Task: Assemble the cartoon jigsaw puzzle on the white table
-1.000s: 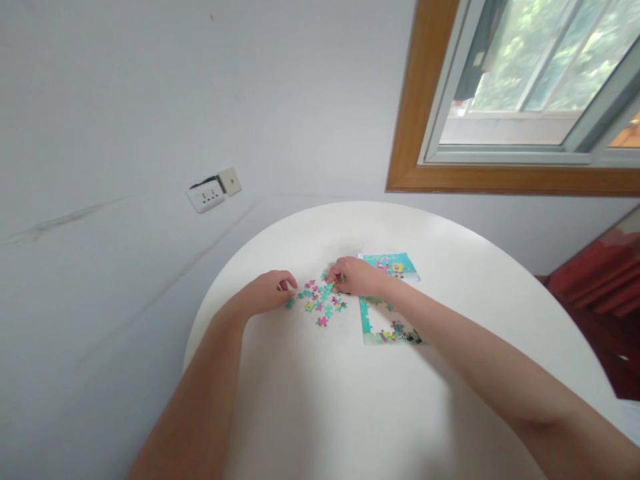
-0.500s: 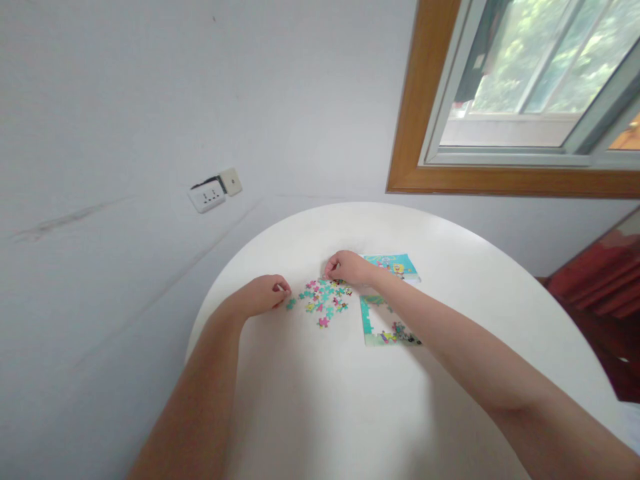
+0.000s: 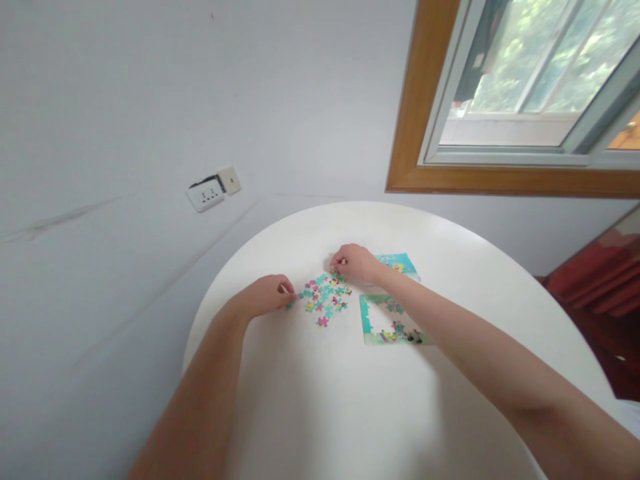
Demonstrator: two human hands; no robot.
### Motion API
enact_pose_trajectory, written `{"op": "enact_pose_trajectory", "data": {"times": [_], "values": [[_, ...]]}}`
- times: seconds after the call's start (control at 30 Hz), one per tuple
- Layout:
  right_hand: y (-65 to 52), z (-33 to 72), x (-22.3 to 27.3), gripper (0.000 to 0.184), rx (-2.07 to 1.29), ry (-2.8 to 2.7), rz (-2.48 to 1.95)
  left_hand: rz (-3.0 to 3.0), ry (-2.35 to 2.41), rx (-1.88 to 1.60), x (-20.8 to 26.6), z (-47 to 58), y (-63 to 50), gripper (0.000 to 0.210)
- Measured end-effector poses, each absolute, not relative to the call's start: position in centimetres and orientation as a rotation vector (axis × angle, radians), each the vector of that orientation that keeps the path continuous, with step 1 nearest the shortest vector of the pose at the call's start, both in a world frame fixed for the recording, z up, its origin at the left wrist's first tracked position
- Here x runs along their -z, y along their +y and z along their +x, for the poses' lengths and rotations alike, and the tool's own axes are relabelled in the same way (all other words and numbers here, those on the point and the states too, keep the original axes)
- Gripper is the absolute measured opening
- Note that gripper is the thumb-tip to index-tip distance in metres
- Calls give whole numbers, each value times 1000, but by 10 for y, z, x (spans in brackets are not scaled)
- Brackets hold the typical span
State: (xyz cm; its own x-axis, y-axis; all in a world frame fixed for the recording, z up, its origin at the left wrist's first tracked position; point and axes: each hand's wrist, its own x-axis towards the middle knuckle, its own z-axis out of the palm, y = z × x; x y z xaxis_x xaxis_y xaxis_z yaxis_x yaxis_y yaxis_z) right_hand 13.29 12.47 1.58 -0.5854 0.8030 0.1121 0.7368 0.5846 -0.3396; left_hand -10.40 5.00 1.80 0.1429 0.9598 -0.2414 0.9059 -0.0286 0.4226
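A loose heap of small jigsaw puzzle pieces (image 3: 325, 291), mostly teal with pink and yellow ones, lies on the white table between my hands. My left hand (image 3: 273, 294) is at the heap's left edge, thumb and fingers closed together; a teal piece shows partly beneath it, and whether the fingers grip anything is hidden. At the far side of the heap, my right hand (image 3: 354, 261) pinches at a small puzzle piece that its fingertips partly cover. The partly filled puzzle board (image 3: 367, 320) lies to the right of the heap, its right side covered by my right forearm.
Behind the board lies a blue picture sheet or box (image 3: 407, 263), partly under my right arm. The round white table (image 3: 320, 413) meets the wall, which carries a socket (image 3: 206, 195). A wood-framed window (image 3: 500, 180) is at the upper right.
My right hand has shifted slightly away and to the right, along the heap's far edge. My left hand has edged right, over the teal piece beside it.
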Motion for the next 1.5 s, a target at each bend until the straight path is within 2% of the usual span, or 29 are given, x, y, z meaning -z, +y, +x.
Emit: {"op": "enact_pose_trajectory", "data": {"times": [0.3, 0.6, 1.1, 1.27, 1.4, 1.5], "values": [[105, 183, -14, 21, -463, -2665, -1126, 2055, 1785, -177, -16, -88, 50, 21], [102, 177, -6, 25, -394, -2734, -1020, 2075, 1753, -177, -17, -85, 49, 23], [97, 176, -6, 19, -451, -2663, -927, 2148, 1757, -200, -16, -85, 51, 21], [90, 166, -11, 20, -452, -2738, -760, 2229, 1781, -278, -18, -85, 53, 20], [92, 161, -15, 22, -368, -2770, -793, 2291, 1752, -355, -21, -84, 52, 21], [95, 166, -18, 21, -423, -2750, -796, 2348, 1607, -425, -20, -79, 51, 23]]}}
